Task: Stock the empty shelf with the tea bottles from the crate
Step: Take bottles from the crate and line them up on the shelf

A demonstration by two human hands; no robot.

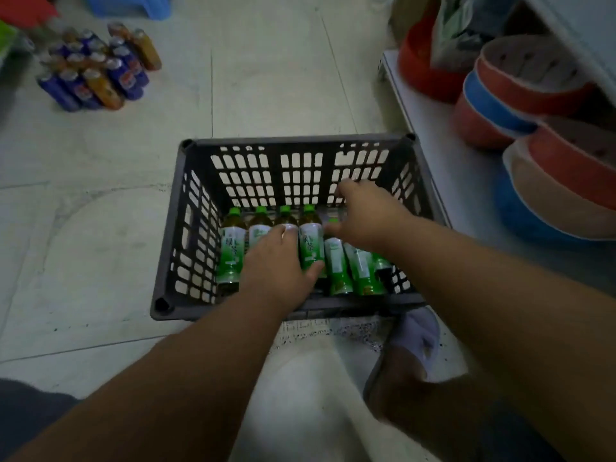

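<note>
Lying on their sides in a row along the bottom of a dark slatted crate, green-capped tea bottles are seen with caps pointing to the far side. The left hand is laid palm-down over the middle of the row, its fingers curled around one bottle, which is touched by the thumb on its right side. The right hand is held above the bottles at the right end of the row, fingers spread and loosely bent; whether anything is gripped cannot be told. The crate is set on a pale tiled floor. Stacked plastic basins are kept on a white shelf to the right. A cluster of other drink bottles is stood at the far left.
</note>
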